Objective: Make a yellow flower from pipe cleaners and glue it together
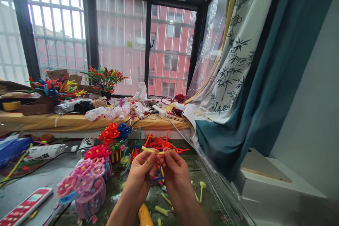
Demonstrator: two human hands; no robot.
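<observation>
Both hands meet above the table, pinching a short pale yellow pipe cleaner (148, 149). My left hand (143, 169) has its thumb and fingers closed on it, and one end sticks out to the left. My right hand (174, 166) grips the other end, which its fingertips partly hide. Behind the hands lies a heap of red-orange pipe cleaners (162, 142). Below them are cut yellow pieces (161, 210) and a small yellow stem with a bunched top (202, 185). Between my forearms shows a yellow-orange tool handle (144, 215), its kind unclear.
Pots of pink pipe-cleaner flowers (90, 192) and red ones (108, 132) stand to the left, near a red-and-white remote-like device (29, 206). Plastic bottles (95, 113) and a power strip (159, 112) lie on the window ledge. Clear plastic sheeting (219, 183) hangs along the right.
</observation>
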